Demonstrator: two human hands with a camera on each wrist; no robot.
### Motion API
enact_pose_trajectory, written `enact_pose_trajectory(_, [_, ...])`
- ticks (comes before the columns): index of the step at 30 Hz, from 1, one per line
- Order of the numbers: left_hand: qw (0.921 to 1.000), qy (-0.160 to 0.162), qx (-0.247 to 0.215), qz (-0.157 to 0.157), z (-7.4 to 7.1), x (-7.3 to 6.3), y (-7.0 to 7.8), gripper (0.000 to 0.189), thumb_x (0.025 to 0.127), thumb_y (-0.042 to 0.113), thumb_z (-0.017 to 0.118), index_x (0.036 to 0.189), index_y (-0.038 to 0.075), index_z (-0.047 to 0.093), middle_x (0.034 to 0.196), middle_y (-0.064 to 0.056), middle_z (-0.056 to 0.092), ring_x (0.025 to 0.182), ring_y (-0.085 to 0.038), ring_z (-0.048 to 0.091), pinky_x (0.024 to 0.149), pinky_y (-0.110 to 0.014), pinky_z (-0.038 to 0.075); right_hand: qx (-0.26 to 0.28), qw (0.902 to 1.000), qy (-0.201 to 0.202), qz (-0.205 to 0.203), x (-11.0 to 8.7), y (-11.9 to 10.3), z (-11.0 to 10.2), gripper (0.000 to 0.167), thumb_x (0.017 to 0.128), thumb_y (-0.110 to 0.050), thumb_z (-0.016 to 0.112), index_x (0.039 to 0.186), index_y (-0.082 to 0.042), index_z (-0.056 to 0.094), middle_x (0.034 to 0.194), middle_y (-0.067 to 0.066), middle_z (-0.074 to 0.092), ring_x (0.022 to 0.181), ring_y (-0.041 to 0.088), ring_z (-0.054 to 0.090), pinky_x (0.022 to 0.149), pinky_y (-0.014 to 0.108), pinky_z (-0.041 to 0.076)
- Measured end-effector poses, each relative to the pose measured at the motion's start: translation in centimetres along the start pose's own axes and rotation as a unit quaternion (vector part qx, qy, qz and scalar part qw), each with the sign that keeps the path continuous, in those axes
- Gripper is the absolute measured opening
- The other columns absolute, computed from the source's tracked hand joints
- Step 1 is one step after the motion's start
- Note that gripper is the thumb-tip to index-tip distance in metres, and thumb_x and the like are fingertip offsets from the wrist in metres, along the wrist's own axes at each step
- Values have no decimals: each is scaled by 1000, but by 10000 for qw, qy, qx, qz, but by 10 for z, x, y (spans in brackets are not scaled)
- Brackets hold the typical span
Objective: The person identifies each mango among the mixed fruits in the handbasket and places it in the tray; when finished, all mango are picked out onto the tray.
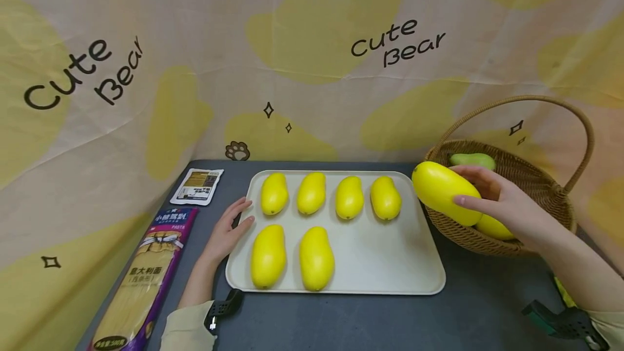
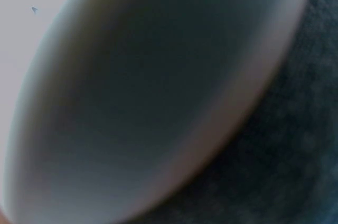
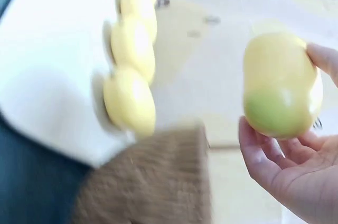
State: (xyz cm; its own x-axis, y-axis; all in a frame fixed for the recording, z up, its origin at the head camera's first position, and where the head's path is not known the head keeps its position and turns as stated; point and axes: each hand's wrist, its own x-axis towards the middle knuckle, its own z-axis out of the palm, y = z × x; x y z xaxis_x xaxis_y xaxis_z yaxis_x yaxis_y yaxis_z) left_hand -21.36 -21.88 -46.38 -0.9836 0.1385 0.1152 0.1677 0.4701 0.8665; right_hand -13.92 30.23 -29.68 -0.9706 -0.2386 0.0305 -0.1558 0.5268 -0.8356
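Note:
A yellow mango (image 1: 446, 193) is gripped in my right hand (image 1: 507, 205), held above the near left part of the wicker basket (image 1: 541, 177). In the right wrist view the thumb and fingers curl round this mango (image 3: 280, 84), which shows a green patch. Inside the basket lie a green fruit (image 1: 473, 161) and another yellow mango (image 1: 494, 227), partly hidden. My left hand (image 1: 229, 232) rests at the left rim of a white tray (image 1: 380, 259), its fingers loosely extended. Several yellow mangoes (image 1: 274, 194) lie on the tray in two rows. The left wrist view is mostly a dark blur.
To the left lie a long pasta packet (image 1: 141, 280) and a small white packet (image 1: 197, 186) on the dark table (image 1: 370, 321). A printed cloth (image 1: 312, 69) hangs behind. The basket's tall handle (image 1: 526, 97) arches over it at the right.

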Motion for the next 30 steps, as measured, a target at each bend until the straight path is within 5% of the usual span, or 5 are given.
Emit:
enact_pose_trajectory(7, [10000, 45, 54, 13, 2, 1, -1, 49, 98, 23, 59, 142, 3, 48, 155, -15, 31, 143, -36, 24, 115, -58, 15, 1042, 9937, -414, -39, 4, -5, 41, 40, 100, -13, 55, 138, -13, 43, 122, 8, 55, 99, 20, 58, 80, 29, 54])
enact_pose_trajectory(21, [9999, 71, 93, -75, 0, 2, 0, 48, 98, 21, 59, 142, 4, 48, 156, -14, 30, 143, -35, 24, 115, -57, 15, 1224, 9838, -1118, 689, 16, 15, 108, 58, 91, -26, 69, 138, -1, 44, 129, 16, 52, 110, 29, 51, 88, 30, 48])
enact_pose_trajectory(30, [9999, 29, 81, -85, 0, 1, -1, 49, 99, 24, 58, 142, 4, 48, 156, -14, 30, 143, -35, 23, 115, -58, 15, 1420, 9754, -1436, 879, 26, 41, 126, 50, 90, -23, 71, 128, 2, 51, 118, 13, 56, 103, 24, 51, 85, 28, 47])
